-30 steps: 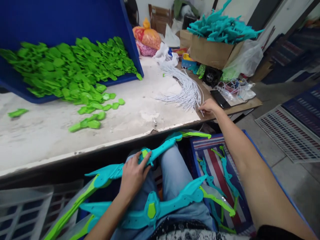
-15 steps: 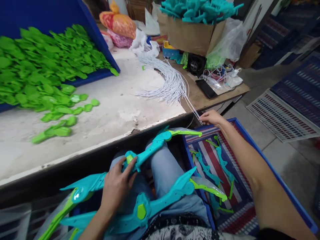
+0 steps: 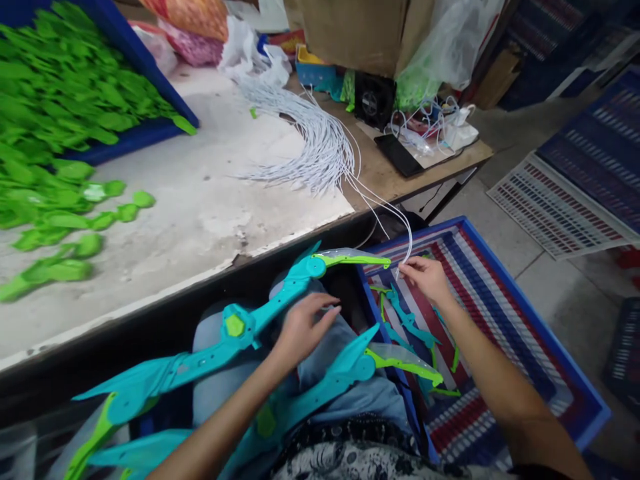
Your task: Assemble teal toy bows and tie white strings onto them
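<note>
My right hand (image 3: 425, 279) pinches the end of a thin white string (image 3: 395, 213) that trails up to a bundle of white strings (image 3: 310, 150) on the table. My left hand (image 3: 305, 325) rests, fingers loosely spread, on my lap against the middle of a teal and green toy bow (image 3: 260, 313). A second teal bow (image 3: 345, 373) lies across my thighs nearer to me.
A blue crate (image 3: 565, 380) lined with striped cloth holds several teal parts at my right. Green plastic pieces (image 3: 60, 127) spill from a blue bin (image 3: 135, 133) onto the worn table (image 3: 200, 200). A cardboard box (image 3: 360, 33), bags and a dark phone (image 3: 400, 155) sit behind.
My right hand drew a white string off the table edge down toward the crate. My left hand slid right along the bow and loosened. The view tilted downward.
</note>
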A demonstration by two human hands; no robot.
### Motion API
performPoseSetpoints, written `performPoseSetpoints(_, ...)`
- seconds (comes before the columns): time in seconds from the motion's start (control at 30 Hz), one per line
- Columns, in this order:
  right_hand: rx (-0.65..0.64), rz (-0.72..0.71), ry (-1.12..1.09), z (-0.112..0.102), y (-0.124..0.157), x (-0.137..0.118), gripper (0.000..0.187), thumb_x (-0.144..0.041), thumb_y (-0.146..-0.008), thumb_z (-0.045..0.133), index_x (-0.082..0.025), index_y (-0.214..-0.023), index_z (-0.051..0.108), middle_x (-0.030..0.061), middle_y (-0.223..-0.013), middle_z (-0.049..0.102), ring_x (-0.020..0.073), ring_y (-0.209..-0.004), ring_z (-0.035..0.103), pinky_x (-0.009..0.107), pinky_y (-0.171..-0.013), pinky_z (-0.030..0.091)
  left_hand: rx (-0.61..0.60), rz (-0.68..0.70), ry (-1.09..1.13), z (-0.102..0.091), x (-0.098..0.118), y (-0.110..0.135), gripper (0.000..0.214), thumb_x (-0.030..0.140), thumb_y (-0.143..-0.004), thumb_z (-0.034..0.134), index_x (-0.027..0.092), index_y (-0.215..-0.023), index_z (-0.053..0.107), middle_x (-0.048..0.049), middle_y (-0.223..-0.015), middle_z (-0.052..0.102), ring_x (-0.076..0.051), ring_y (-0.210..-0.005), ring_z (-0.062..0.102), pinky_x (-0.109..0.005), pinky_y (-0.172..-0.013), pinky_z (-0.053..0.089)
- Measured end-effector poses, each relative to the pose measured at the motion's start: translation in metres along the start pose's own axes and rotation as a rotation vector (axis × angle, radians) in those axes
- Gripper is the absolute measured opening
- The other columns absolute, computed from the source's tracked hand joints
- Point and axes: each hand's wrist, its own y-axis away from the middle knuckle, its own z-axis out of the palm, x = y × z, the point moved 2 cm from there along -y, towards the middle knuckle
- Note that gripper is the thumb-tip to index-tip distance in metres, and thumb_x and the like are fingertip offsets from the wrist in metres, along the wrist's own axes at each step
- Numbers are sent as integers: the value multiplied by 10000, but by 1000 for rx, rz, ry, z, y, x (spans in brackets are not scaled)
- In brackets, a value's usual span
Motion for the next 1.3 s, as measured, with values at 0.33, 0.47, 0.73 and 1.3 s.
performPoseSetpoints(0.33,133,-207,212,23,-5,17,239,-422,-786,597,-201,-729,669,45,-755,694,191,-691,625,307,-675,498,-126,-689,943,93,-2,-88,134,160,-817,615,114,-924,681,-59,-779,677,-105,-625,606,-218,-601,467)
performPoseSetpoints(0.47,94,-283,323,25,-3,15,206,-371,-817,572,-217,-709,655,51,-799,701,206,-773,636,332,-764,501,-149,-687,1031,102,0,-95,79,134,-817,619,113,-871,674,-61,-767,675,-103,-621,608,-211,-590,468)
performPoseSetpoints(0.73,106,-354,308,28,-2,20,180,-315,-846,574,-207,-734,664,44,-793,684,188,-778,633,307,-743,497,-194,-681,1131,112,3,-102,100,122,-852,579,103,-794,659,-63,-750,674,-106,-602,605,-223,-601,467)
performPoseSetpoints(1.3,112,-505,297,26,-2,24,117,-216,-857,606,-206,-773,687,20,-796,633,155,-757,609,284,-699,500,-206,-617,1146,117,0,-103,92,186,-775,725,104,-802,694,-46,-709,661,-111,-621,609,-220,-602,454)
